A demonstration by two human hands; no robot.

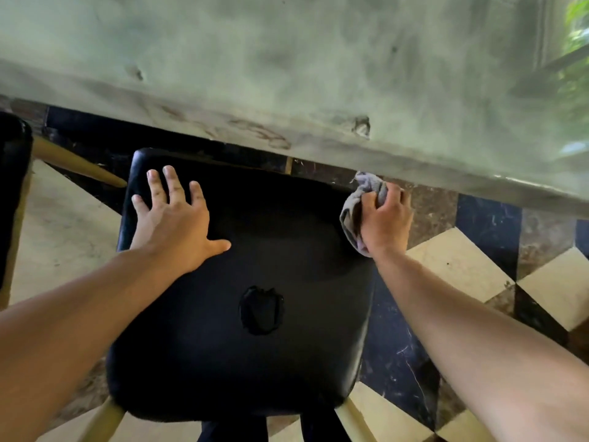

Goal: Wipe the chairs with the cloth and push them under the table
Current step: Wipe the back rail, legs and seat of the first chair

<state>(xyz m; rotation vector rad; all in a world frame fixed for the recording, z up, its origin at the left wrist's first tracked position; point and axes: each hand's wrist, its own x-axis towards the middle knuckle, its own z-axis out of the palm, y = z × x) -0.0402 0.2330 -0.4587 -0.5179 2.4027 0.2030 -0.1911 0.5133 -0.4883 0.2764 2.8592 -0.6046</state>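
Note:
A black padded chair seat (pixel 255 330) with pale wooden legs fills the middle of the view, its far edge close to the table's front edge (pixel 318 148). The seat has a round dent near its centre. My left hand (pixel 178 221) lies flat on the seat's far left part, fingers spread. At the seat's far right corner my right hand (pixel 387 218) grips a bunched grey cloth (pixel 353 215) against the seat edge.
The pale grey-green tabletop (pixel 287 59) spans the upper half. A second black chair (pixel 12 186) stands at the left edge, with a wooden leg (pixel 76 162) slanting beside it. Below is a floor of dark and cream tiles (pixel 462 266). Greenery shows at top right.

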